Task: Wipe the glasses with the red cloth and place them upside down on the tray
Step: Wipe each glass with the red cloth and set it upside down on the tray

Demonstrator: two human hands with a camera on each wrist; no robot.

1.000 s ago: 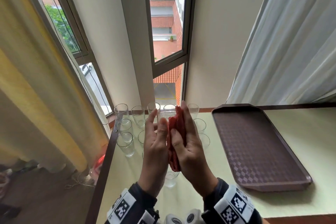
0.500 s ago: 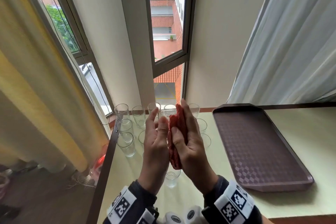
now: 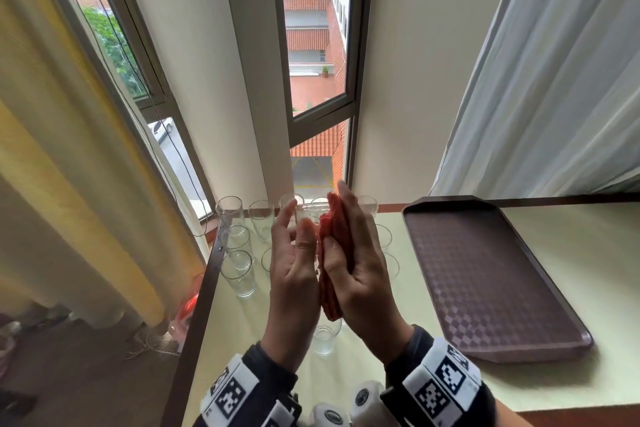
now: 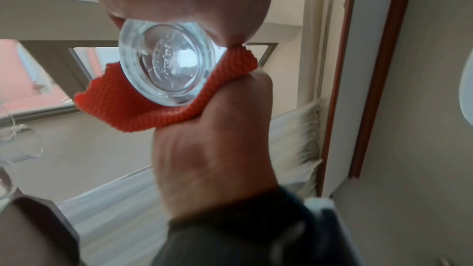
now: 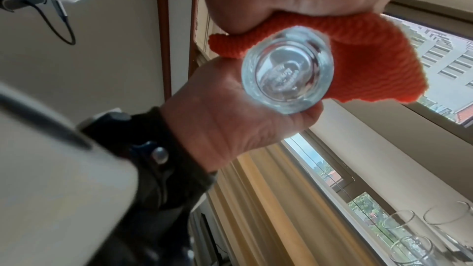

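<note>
A clear glass [image 3: 323, 340] is held upright above the table between my two hands. My left hand [image 3: 294, 270] holds its left side, fingers reaching up along the wall. My right hand [image 3: 362, 270] grips the red cloth [image 3: 337, 246] and presses it against the glass's right side, thumb over the fabric. The left wrist view looks up at the glass's thick base [image 4: 166, 64], with the cloth [image 4: 122, 104] wrapped beside it. The right wrist view shows the same base [image 5: 286, 70] and cloth [image 5: 371, 64]. The brown tray [image 3: 485, 270] lies to the right, with nothing on it.
Several clear glasses [image 3: 239, 274] stand upright in rows at the table's back left corner, partly hidden behind my hands. The table's left edge [image 3: 197, 305] drops to the floor beside a yellow curtain. A window and a wall rise behind the table.
Both hands stay pressed round the glass. The right hand and cloth have shifted only slightly against it.
</note>
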